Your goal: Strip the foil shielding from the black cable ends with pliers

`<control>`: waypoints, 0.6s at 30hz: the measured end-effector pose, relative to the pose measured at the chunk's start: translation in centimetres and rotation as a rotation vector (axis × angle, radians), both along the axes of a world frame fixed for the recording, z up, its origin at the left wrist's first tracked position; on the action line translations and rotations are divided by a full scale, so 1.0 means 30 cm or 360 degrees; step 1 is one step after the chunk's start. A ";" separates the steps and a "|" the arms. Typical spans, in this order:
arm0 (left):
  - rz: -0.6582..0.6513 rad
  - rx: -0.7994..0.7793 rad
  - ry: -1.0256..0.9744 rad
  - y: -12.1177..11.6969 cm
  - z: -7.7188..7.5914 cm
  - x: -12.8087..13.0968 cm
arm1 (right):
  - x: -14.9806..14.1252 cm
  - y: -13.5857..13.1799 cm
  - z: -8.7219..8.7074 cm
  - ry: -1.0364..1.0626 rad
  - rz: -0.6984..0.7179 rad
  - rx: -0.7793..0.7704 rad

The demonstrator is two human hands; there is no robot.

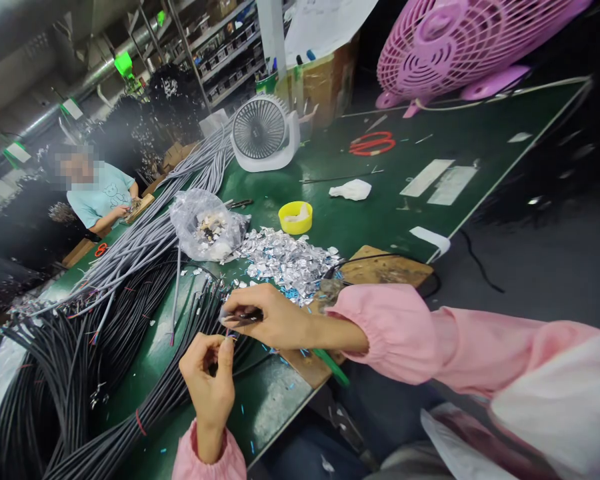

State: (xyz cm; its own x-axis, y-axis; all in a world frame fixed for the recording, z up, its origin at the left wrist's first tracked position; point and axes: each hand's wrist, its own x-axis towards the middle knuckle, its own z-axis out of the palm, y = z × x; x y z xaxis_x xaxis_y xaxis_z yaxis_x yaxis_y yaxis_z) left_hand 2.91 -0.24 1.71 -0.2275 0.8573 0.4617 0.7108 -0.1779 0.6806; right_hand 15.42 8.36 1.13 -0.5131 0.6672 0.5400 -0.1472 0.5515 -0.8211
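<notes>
My left hand (209, 380) is closed in a pinch on the thin coloured wires (231, 336) of a cable end. Just above it, my right hand (273, 317) is wrapped round a dark slim tool (250, 316), its kind mostly hidden by the fingers. The tool's tip is close to the wires; whether it touches them I cannot tell. A bundle of black cables (167, 393), tied with a red band (140, 422), runs beside my left hand. Beyond my right hand lies a heap of silver foil scraps (290, 260) with blue bits (295, 293).
Grey cables (145, 217) stretch along the green table (330, 227). A plastic bag (205, 227), yellow dish (295, 217), small white fan (264, 137), red-handled scissors (373, 143) and wooden board (385, 267) lie around. A pink fan (460, 47) stands behind. Another person (103, 193) works across the table.
</notes>
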 end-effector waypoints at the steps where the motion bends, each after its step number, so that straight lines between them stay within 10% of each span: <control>1: 0.0003 -0.0001 0.0003 -0.002 0.001 0.001 | 0.000 0.001 0.002 -0.0026 0.0009 -0.0071; 18: 0.0002 -0.0079 0.0046 -0.018 0.009 0.006 | 0.000 0.013 -0.002 -0.0331 0.0637 -0.0715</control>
State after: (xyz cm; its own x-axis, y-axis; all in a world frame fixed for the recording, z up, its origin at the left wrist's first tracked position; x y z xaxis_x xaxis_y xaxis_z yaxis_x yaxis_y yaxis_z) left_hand 3.09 -0.77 1.98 -0.2156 0.8792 0.4249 0.7305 -0.1435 0.6677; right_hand 15.41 8.74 1.07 -0.8337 0.5403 0.1142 -0.0830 0.0818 -0.9932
